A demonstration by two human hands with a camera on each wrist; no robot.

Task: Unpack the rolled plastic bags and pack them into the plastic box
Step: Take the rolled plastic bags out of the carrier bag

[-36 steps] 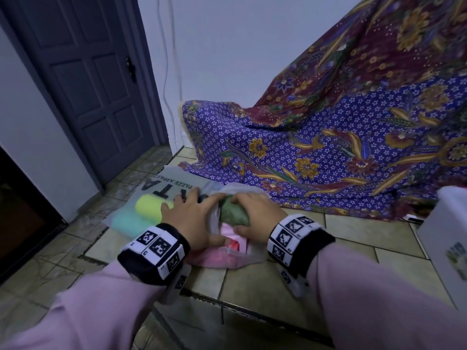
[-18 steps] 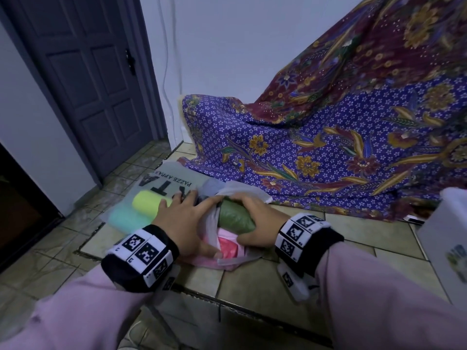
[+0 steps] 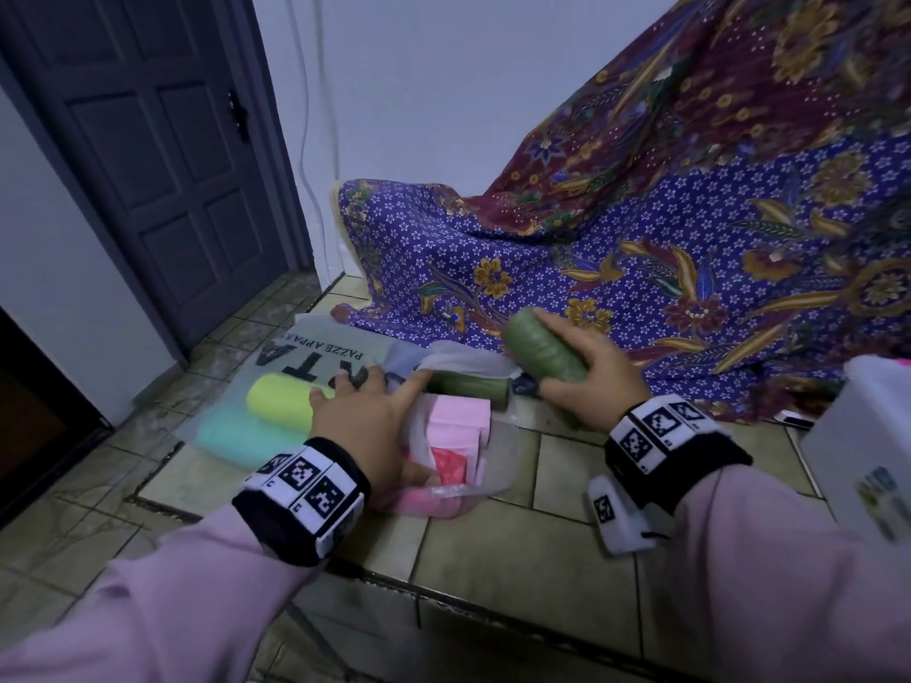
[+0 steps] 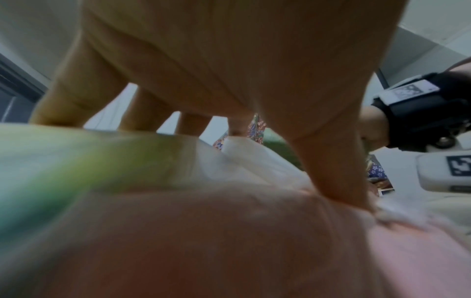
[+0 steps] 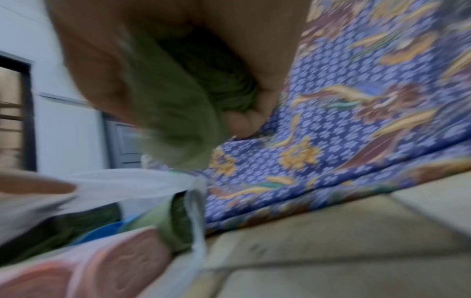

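Note:
My right hand [image 3: 581, 372] grips a dark green roll of plastic bags [image 3: 542, 347], lifted clear of the clear outer packing bag [image 3: 463, 362]; the right wrist view shows the same green roll [image 5: 175, 113] wrapped by my fingers. My left hand [image 3: 365, 416] lies spread on the packing bag, fingers straight, holding it down. Inside the bag lie another dark green roll [image 3: 468, 386], pink rolls [image 3: 458, 416] and a red roll [image 3: 448, 465]. A yellow-green roll [image 3: 278, 399] and a teal roll [image 3: 231, 436] lie left of my left hand. The white plastic box [image 3: 858, 436] stands at the right edge.
A flat printed bag [image 3: 315, 347] lies under the rolls on the tiled floor [image 3: 542, 510]. A purple patterned cloth [image 3: 641, 263] drapes behind. A grey door [image 3: 162, 155] stands at the back left. A step edge [image 3: 468, 598] runs in front of me.
My right hand has pulled the green roll out of the packing bag and raised it to the right. My left hand stays pressed on the bag.

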